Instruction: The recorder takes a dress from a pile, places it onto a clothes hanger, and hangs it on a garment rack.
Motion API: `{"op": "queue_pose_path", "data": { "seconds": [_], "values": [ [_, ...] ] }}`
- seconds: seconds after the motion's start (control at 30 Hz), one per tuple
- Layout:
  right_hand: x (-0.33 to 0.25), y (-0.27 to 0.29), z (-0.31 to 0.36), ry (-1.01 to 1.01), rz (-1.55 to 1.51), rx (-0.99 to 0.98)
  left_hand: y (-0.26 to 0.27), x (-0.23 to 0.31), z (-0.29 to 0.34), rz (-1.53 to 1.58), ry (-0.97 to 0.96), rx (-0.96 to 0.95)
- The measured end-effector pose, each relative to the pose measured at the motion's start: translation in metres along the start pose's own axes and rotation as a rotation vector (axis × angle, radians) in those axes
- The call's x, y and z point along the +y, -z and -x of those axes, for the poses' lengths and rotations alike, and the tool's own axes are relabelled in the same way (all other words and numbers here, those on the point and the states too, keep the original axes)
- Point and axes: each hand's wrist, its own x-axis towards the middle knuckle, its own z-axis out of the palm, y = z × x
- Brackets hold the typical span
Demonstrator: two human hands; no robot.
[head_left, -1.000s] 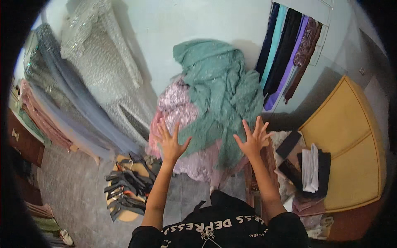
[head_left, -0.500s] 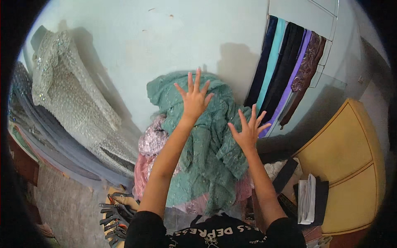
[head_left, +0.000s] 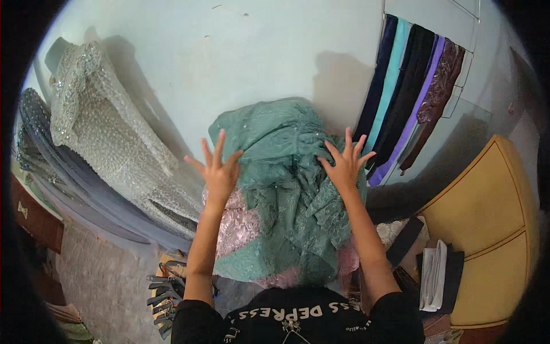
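Note:
In front of me a heap of green lace fabric (head_left: 286, 166), dotted with small sparkles, lies bunched in folds. Pink sequined fabric (head_left: 238, 226) shows from under its left side, with more pink at the lower edges. My left hand (head_left: 219, 178) is at the heap's left edge, fingers spread. Over the right part of the green fabric is my right hand (head_left: 345, 169), its fingers stretched apart too. Neither hand grips anything. Whether the fingertips touch the fabric, I cannot tell.
A beaded white dress (head_left: 114, 120) stands at the left, with grey-blue gowns (head_left: 86, 183) beside it. Fabric strips (head_left: 409, 86) hang from a wire rack on the right. Also there: a yellow padded panel (head_left: 487, 229), folded cloth (head_left: 432, 278) and, lower left, dark clothes hangers (head_left: 166, 298).
My left hand has moved left and nearer to me, from the top of the green fabric to its edge. The right hand stays about where it was. The upper folds lie flatter and differently.

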Motion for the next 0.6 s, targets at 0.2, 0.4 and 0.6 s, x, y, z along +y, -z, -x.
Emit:
{"op": "queue_pose_path", "data": {
  "seconds": [0.2, 0.4, 0.6],
  "values": [
    [-0.015, 0.001, 0.017, 0.243, -0.079, 0.148, 0.030, -0.030, 0.059, 0.111, 0.080, -0.159],
    [-0.034, 0.021, 0.072, 0.455, -0.063, 0.193, 0.033, -0.046, 0.081, 0.100, 0.227, -0.145],
    [-0.026, 0.044, 0.088, -0.127, 0.108, -0.023, -0.008, -0.086, 0.056, 0.001, 0.341, -0.127]
  ]
}}
